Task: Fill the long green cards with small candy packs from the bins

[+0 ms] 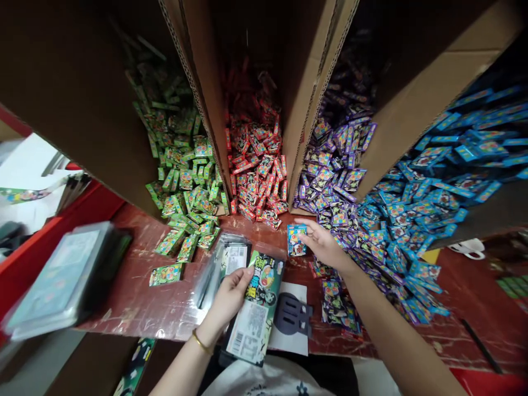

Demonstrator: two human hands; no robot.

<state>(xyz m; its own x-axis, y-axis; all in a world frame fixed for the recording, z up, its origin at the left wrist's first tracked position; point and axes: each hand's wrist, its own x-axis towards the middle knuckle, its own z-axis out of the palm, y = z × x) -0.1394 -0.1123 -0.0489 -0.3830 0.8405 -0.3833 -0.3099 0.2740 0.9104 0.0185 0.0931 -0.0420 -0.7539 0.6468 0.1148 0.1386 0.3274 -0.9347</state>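
Observation:
My left hand (231,294), with a gold bangle at the wrist, pinches a flat printed pouch (249,330) in black and green with a white label. The pouch tilts over the table's front edge. Between the thumb and fingers of my right hand (325,247) is a small blue candy box (295,242), just right of the pouch's top. A stack of clear-edged pouches (233,258) lies beside my left hand. Beneath the held pouch, partly covered, are a white sheet (295,344) and a dark slotted piece (293,314).
Cardboard bins spill green boxes (185,198), red boxes (259,187), purple boxes (330,170) and blue boxes (429,198) onto the red table (144,308). Stacked plastic sleeves (58,280) stand at left. A small pile of mixed boxes (336,300) lies below my right forearm.

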